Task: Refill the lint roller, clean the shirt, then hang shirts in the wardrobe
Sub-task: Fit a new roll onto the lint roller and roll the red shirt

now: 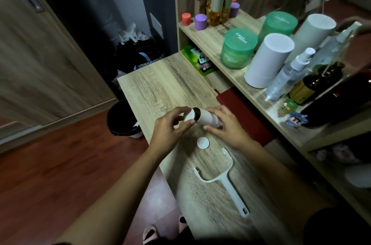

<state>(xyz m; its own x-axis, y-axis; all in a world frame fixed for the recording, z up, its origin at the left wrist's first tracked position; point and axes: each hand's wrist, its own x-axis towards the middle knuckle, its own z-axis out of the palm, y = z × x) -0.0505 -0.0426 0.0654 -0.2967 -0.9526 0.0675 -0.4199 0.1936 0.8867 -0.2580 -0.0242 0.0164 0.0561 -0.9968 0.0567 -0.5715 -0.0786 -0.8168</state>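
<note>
Over the wooden table (160, 84), my right hand (224, 126) grips a white paper roll (208, 119) lying sideways. My left hand (170, 126) pinches a white end cap (189, 116) at the roll's open left end, where a dark gap shows between cap and roll. A second round white cap (203, 142) lies flat on the table just below my hands. The white lint roller handle (222, 180), with its forked frame and no roll on it, lies nearer to me on the table. No shirt is in view.
A red notebook (247, 116) lies right of my hands. The shelf (212, 34) at right carries green jars (237, 48), white cylinders (267, 60), spray bottles and small figures. A black-lined bin (122, 120) stands on the floor left of the table. A wooden wardrobe door (40, 48) is far left.
</note>
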